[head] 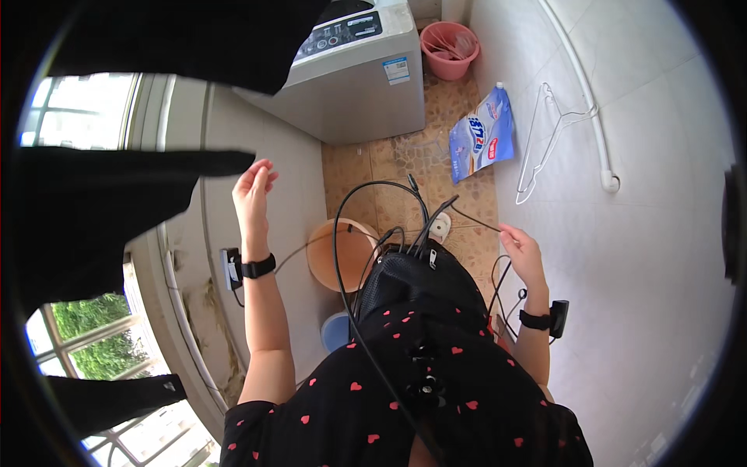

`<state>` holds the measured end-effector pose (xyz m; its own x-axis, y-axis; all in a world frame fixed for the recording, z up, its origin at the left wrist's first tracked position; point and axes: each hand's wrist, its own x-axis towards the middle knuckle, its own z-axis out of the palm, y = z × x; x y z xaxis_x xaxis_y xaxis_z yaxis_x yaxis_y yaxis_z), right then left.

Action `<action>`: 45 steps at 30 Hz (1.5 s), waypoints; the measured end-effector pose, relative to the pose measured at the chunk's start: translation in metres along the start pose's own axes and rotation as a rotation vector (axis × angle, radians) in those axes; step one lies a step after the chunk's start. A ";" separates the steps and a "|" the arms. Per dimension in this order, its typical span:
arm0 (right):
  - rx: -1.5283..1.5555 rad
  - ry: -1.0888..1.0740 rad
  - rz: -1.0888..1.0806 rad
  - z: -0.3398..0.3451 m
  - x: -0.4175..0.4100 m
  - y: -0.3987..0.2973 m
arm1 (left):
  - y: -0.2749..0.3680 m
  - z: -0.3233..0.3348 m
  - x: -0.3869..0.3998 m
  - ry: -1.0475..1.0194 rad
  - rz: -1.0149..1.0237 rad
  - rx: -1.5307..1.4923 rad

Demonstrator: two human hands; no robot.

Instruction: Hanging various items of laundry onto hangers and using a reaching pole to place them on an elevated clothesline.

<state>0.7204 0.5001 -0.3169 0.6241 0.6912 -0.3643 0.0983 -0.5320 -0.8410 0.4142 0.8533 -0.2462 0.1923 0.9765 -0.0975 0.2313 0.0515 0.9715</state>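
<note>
At the left, my left hand (255, 184) is raised with curled fingers, pinching the pointed end of a black garment (146, 169) that stretches in from the left edge. My right hand (521, 251) is held near the right wall, its thumb and fingertips close together. A thin black cable (477, 218) runs from a bundle up to these fingertips; whether they grip it or it passes behind them cannot be told. Both wrists wear black straps with small devices. More black cloth (192, 41) hangs across the upper left.
A grey washing machine (373, 93) stands ahead, beside a pink bucket (449, 49). A blue detergent pouch (483, 137) lies near white hangers (551, 137) on a wall pipe. Below are an orange-toned basin (327, 257), a blue container (335, 331) and a black mesh bag (397, 280) with cables. Windows line the left.
</note>
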 end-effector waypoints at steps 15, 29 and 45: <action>0.033 0.160 0.315 0.054 0.081 -0.046 | 0.093 0.157 0.335 -0.097 0.542 0.591; -0.103 0.578 0.094 0.116 0.335 -0.260 | -0.021 0.285 0.625 -1.129 0.402 1.157; -0.797 0.340 -0.217 0.187 0.474 -0.275 | -0.332 0.353 0.660 -0.783 0.011 1.141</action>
<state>0.8440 1.0656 -0.3328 0.7131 0.7009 0.0154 0.6712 -0.6761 -0.3040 0.8012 1.4062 -0.7097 0.5915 0.5851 -0.5548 0.7977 -0.5246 0.2972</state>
